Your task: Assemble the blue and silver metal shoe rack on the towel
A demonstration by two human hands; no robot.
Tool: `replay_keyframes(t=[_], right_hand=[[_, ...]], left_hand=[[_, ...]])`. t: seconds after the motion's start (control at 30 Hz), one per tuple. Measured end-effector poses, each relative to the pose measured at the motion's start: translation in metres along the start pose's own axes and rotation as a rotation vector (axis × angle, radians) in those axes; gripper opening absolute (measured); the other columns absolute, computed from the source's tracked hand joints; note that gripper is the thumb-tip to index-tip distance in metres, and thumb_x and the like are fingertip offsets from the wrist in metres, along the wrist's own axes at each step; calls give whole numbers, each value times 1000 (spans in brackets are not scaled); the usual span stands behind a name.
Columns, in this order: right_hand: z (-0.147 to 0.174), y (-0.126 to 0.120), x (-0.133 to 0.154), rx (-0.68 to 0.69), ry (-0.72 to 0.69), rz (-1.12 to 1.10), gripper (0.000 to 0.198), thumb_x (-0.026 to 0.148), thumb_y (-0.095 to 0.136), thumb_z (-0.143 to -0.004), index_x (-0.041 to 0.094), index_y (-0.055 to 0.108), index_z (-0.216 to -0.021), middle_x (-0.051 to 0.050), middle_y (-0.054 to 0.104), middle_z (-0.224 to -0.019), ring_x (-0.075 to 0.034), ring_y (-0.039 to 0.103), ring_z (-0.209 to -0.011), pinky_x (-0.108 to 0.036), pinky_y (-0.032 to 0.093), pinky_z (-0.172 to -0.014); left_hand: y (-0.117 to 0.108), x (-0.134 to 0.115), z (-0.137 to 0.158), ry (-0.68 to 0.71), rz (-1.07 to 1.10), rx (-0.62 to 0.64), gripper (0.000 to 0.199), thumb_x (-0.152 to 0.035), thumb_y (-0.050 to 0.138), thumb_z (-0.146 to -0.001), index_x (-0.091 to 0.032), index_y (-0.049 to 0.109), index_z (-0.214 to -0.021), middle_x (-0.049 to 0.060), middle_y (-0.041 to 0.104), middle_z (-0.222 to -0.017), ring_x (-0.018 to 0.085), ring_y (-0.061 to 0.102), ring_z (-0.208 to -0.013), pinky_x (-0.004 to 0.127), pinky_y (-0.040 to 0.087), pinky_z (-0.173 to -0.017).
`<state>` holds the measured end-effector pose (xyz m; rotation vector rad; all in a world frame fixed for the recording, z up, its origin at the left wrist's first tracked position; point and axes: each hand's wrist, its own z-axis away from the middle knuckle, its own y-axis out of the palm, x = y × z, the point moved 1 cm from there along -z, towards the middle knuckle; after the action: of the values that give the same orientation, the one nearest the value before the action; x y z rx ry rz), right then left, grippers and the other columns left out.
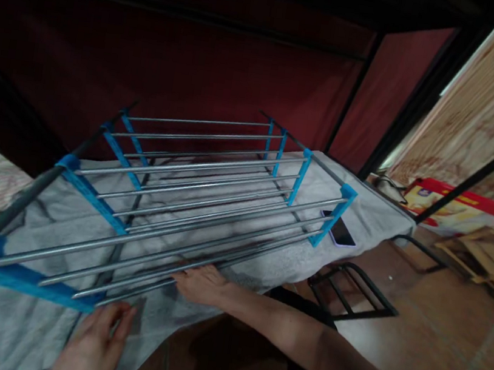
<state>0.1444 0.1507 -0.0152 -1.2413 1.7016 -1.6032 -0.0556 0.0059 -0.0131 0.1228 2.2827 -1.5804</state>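
Observation:
A rack of metal rods point(201, 183) in bright blue plastic brackets lies across a grey cloth. My right hand point(202, 284) reaches in from the right, its fingers curled round a lower front metal rod point(140, 288). At the near left corner, my left hand point(94, 341) is closed, thumb and fingertips drawn together just below the end of the front blue bracket point(25, 285). What sits between those fingertips, if anything, I cannot make out. More blue brackets point(333, 215) hold the rods' right ends. Dark side bars point(26, 200) link the brackets on the left.
The grey cloth point(258, 266) covers the surface under the rack. A phone point(339, 230) lies right of it. Dark metal framing point(354, 292) and a wooden piece point(488, 262) are near the tiled floor. A red and yellow box point(451, 204) lies farther right. Dark red panels point(198, 74) stand behind.

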Motion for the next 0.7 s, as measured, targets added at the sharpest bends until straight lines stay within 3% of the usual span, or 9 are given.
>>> replay_keyframes(t=[0.07,0.13,0.3,0.4,0.43,0.5,0.63,0.7], right_hand=[[7,-4,-6,-18,-7,6,33,22,45,-97,23,55,-128,-7,71,-113,-21,68,-86,-33,55,-73],[16,-10,-13,-31,-12,9,38,22,45,-97,23,50,-135,-8,69,-119,-21,67,-88,-34,55,-76],[59,-26,-33,-105,-109,44,42,20,45,-97,21,47,-139,-8,57,-140,-21,55,-119,-38,46,-101],[103,-38,-54,-100,-75,36,30,18,48,-96,22,58,-124,-8,61,-131,-21,54,-117,-38,43,-102],[119,-43,-64,-110,12,22,26,17,49,-94,22,61,-116,-8,64,-123,-21,55,-113,-38,43,-100],[152,-53,-89,-215,315,-47,22,12,50,-88,21,63,-102,-7,67,-106,-21,58,-104,-36,45,-94],[203,-74,-146,-663,977,-292,24,12,39,-83,18,59,-94,-8,64,-94,-20,62,-90,-32,50,-83],[214,-80,-167,-785,1106,-329,27,14,38,-81,17,58,-100,-9,64,-99,-20,62,-93,-33,50,-86]], left_hand=[[15,-31,-8,203,17,-3,37,-45,39,-94,-25,60,-117,12,68,-119,29,64,-110,44,51,-96],[30,-50,-21,303,-60,-5,41,-38,37,-95,-23,58,-126,14,67,-125,30,62,-114,46,48,-100],[53,-56,-48,349,-236,110,44,-34,33,-97,-19,64,-123,14,73,-114,30,67,-104,45,49,-92],[58,-53,-55,319,-207,130,40,-38,36,-96,-23,69,-114,10,75,-105,27,68,-101,40,50,-89],[59,-52,-55,321,-177,121,39,-40,37,-95,-23,70,-110,9,75,-103,27,68,-100,39,50,-89],[61,-51,-55,335,-124,99,39,-42,38,-94,-24,70,-106,8,76,-103,27,69,-100,39,50,-88],[61,-55,-53,346,-79,103,43,-45,35,-95,-22,70,-107,9,76,-107,29,69,-102,42,50,-84],[63,-58,-54,347,-60,112,44,-46,35,-94,-22,70,-107,8,77,-107,29,70,-102,42,51,-85]])
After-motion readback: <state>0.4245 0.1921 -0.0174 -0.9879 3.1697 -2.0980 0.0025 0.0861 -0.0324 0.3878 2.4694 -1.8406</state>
